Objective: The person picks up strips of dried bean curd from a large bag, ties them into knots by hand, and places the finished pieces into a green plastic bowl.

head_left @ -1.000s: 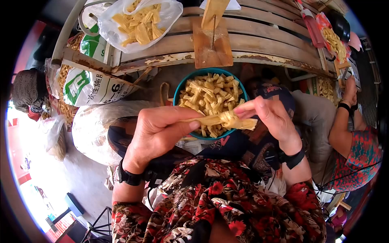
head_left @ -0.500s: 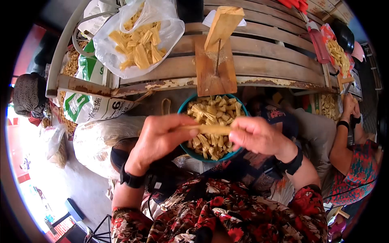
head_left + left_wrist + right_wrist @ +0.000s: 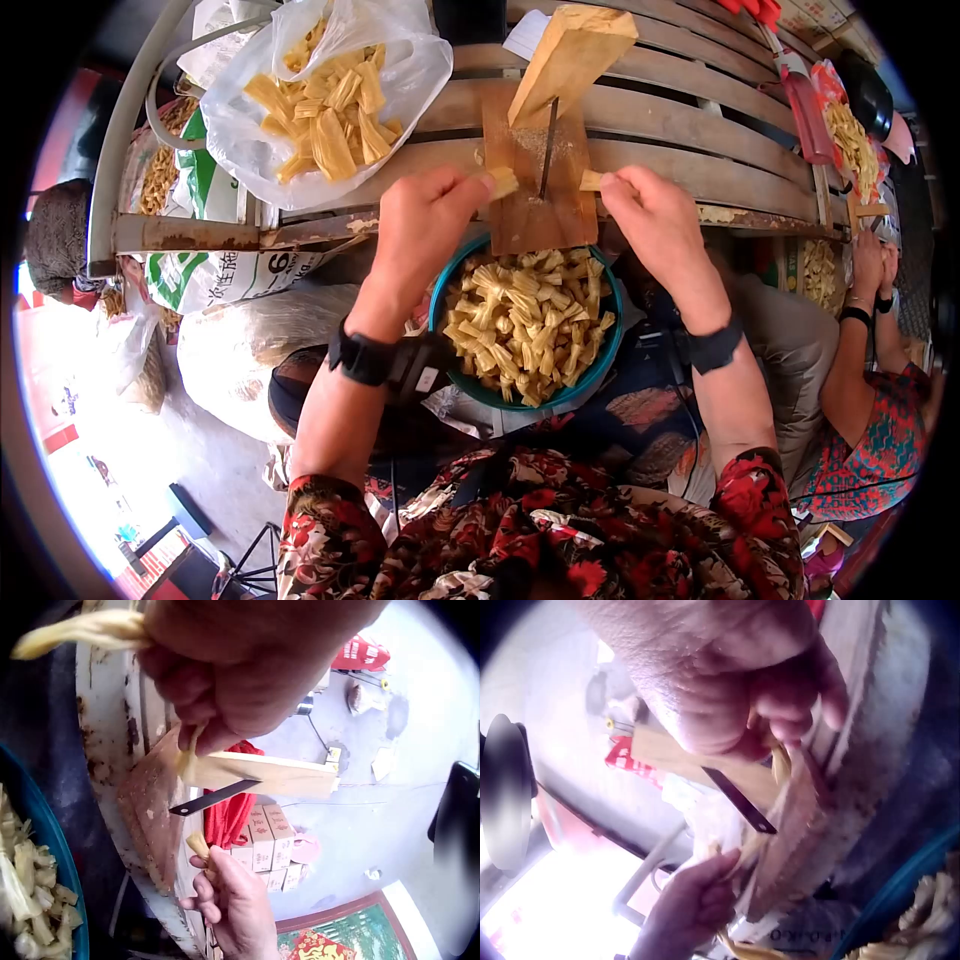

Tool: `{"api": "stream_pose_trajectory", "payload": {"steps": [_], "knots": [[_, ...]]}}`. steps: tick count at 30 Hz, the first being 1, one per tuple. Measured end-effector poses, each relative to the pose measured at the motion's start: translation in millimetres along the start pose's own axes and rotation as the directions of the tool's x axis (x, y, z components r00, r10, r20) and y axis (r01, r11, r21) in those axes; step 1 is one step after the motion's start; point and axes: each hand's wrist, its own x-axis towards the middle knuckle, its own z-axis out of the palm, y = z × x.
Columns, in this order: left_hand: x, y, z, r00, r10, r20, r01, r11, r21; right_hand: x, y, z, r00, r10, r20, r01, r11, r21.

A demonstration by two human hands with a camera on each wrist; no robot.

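Note:
My left hand pinches a yellow dried strip, its short end poking past the fingertips; a longer tail trails behind that hand in the left wrist view. Opposite, my right hand pinches another short yellow end. Between the two ends a narrow dark blade slants from a wooden block to a base board. The ends are apart, one on each side of the blade. Below the hands, a teal basin holds many knotted yellow pieces.
A slatted bench carries the blade stand and an open plastic bag of yellow strips. White sacks with green print lie at left. At right another person's forearm is near the bench end.
Both hands have moved forward from over the basin to the blade. The single strip stretched between them earlier now shows as two separate ends, one in each hand.

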Motion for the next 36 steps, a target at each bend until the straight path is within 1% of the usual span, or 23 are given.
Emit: {"api": "stream_pose_trajectory", "payload": {"steps": [2, 4, 5, 7, 8, 9, 11, 12, 14, 15, 17, 18, 19, 20, 21, 22, 23, 25, 28, 29, 32, 34, 36], "knots": [[-21, 27, -8, 0.976, -0.146, 0.163, 0.175, 0.967, -0.184, -22, -13, -11, 0.994, -0.088, 0.062, 0.083, 0.993, 0.079], [-43, 48, -9, 0.935, -0.109, 0.338, 0.206, 0.941, -0.268, -43, -30, -6, 0.968, -0.248, 0.026, 0.225, 0.914, 0.339], [-54, 61, -14, 0.887, -0.109, 0.449, 0.252, 0.928, -0.273, -55, -42, -9, 0.983, -0.131, 0.129, 0.029, 0.804, 0.594], [-82, 78, -18, 0.89, 0.008, 0.455, 0.263, 0.808, -0.527, -75, -49, -14, 0.998, -0.044, 0.053, -0.022, 0.529, 0.848], [-97, 76, -25, 0.899, 0.052, 0.435, 0.223, 0.8, -0.557, -82, -48, -19, 0.999, -0.017, 0.035, -0.024, 0.443, 0.896], [-110, 80, -38, 0.884, 0.018, 0.467, 0.284, 0.774, -0.567, -88, -52, -27, 0.998, 0.064, 0.009, -0.03, 0.346, 0.938], [-129, 60, -60, 0.797, 0.186, 0.575, 0.19, 0.826, -0.53, -95, -39, -44, 0.997, 0.068, -0.03, 0.015, 0.22, 0.975], [-133, 61, -57, 0.798, 0.118, 0.591, 0.255, 0.823, -0.508, -101, -43, -47, 0.988, 0.128, -0.086, 0.051, 0.253, 0.966], [-142, 63, -49, 0.789, -0.029, 0.614, 0.388, 0.798, -0.462, -125, -63, -47, 0.985, 0.059, -0.161, 0.133, 0.327, 0.936], [-136, 60, -47, 0.78, 0.073, 0.622, 0.279, 0.849, -0.448, -138, -71, -49, 0.982, 0.021, -0.19, 0.17, 0.358, 0.918], [-130, 72, -42, 0.742, 0.092, 0.664, 0.208, 0.91, -0.358, -163, -83, -56, 0.891, -0.453, -0.03, 0.3, 0.538, 0.788], [-131, 81, -38, 0.762, 0.17, 0.625, -0.002, 0.966, -0.26, -168, -90, -62, 0.865, -0.499, 0.046, 0.301, 0.591, 0.748], [-138, 88, -36, 0.81, 0.14, 0.569, 0.001, 0.971, -0.24, -171, -94, -66, 0.834, -0.538, 0.123, 0.31, 0.641, 0.702], [-143, 93, -38, 0.85, 0.104, 0.517, -0.014, 0.985, -0.174, -174, -85, -61, 0.882, -0.454, 0.129, 0.262, 0.698, 0.666], [-145, 97, -39, 0.885, 0.073, 0.461, -0.027, 0.994, -0.105, -173, -84, -53, 0.942, -0.333, 0.031, 0.221, 0.689, 0.69], [-145, 84, -39, 0.879, 0.138, 0.457, -0.043, 0.976, -0.213, -173, -78, -44, 0.975, -0.217, 0.048, 0.106, 0.64, 0.761], [-148, 74, -35, 0.899, 0.139, 0.415, 0.08, 0.88, -0.468, -172, -72, -35, 0.992, -0.097, 0.077, -0.008, 0.57, 0.822], [-154, 83, -33, 0.871, 0.068, 0.487, 0.351, 0.607, -0.713, -169, -64, -27, 0.969, -0.096, 0.229, -0.157, 0.477, 0.865], [-157, 80, -20, 0.865, 0.085, 0.494, 0.378, 0.537, -0.755, -169, -64, -14, 0.957, -0.143, 0.252, -0.187, 0.358, 0.915], [-157, 75, -21, 0.863, 0.095, 0.496, 0.374, 0.541, -0.753, -168, -64, -10, 0.956, -0.144, 0.254, -0.194, 0.333, 0.923], [-155, 64, -18, 0.951, 0.039, 0.306, 0.148, 0.812, -0.564, -166, -66, -13, 0.979, -0.005, 0.202, -0.184, 0.384, 0.905], [-154, 63, -14, 0.98, 0.031, 0.195, 0.054, 0.91, -0.412, -169, -71, -18, 0.984, -0.034, 0.174, -0.142, 0.441, 0.886], [-158, 64, -5, 0.971, 0.203, 0.129, -0.167, 0.955, -0.244, -176, -76, -16, 0.985, -0.033, 0.172, -0.127, 0.54, 0.832]]}}
